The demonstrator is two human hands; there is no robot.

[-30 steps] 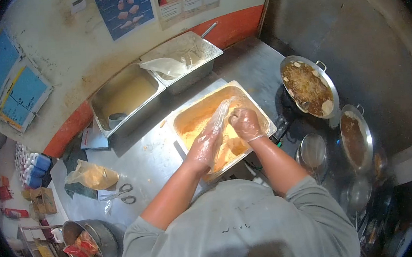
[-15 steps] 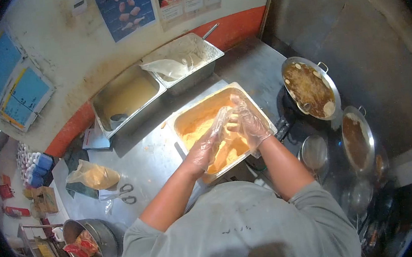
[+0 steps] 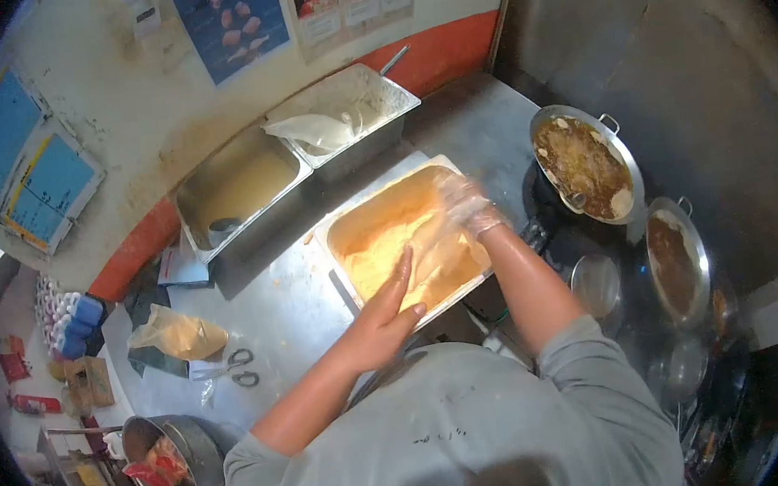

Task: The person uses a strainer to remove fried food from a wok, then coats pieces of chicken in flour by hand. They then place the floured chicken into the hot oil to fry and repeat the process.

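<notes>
My left hand (image 3: pixel 390 307) is bare, its fingers stretched out and the thumb apart, over the near left rim of a metal pan (image 3: pixel 342 264). Orange-yellow powder (image 3: pixel 381 253) covers the bottom of that pan. Above the pan's far right side, my right hand (image 3: pixel 468 205) wears a clear plastic glove and is smeared by motion. A loose clear plastic glove (image 3: pixel 437 236) trails from its fingers towards my left hand.
Behind stand a pan of cloudy liquid (image 3: pixel 248 191) and a pan of whitish powder (image 3: pixel 361 96). At right are a wok of bubbling oil (image 3: pixel 587 163), a second wok (image 3: pixel 674 258) and a strainer (image 3: pixel 594 284). Scissors (image 3: pixel 240 368) and a bag (image 3: pixel 178 334) lie left.
The glove has come off my left hand, which is now bare and lower left. My right hand has pulled that glove away towards the far right of the pan.
</notes>
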